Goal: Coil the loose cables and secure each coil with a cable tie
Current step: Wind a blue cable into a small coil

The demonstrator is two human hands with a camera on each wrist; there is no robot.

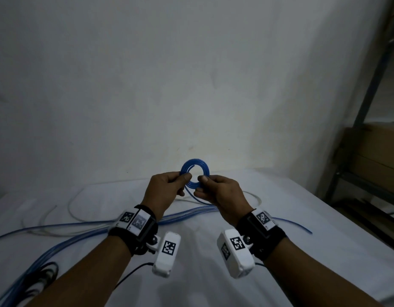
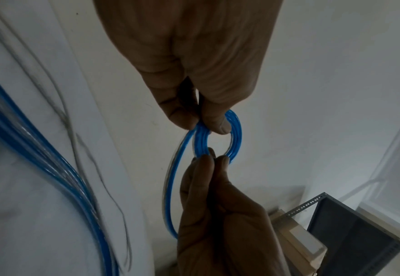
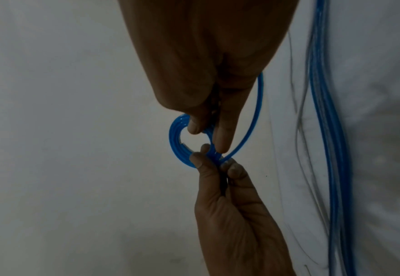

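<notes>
While your left hand (image 1: 167,191) and right hand (image 1: 222,193) pinch the small blue coil (image 1: 195,173) up above the surface (image 1: 213,251), its tail's unwound, no tie's visible, and other cables (image 1: 58,231) lie loose.

Two hands (image 1: 167,189), one blue coil (image 1: 195,172)

White-covered table (image 1: 269,218) strewn with loose blue cables (image 1: 81,231), clear tubing (image 1: 76,214), black cable coil (image 1: 45,273).
</notes>
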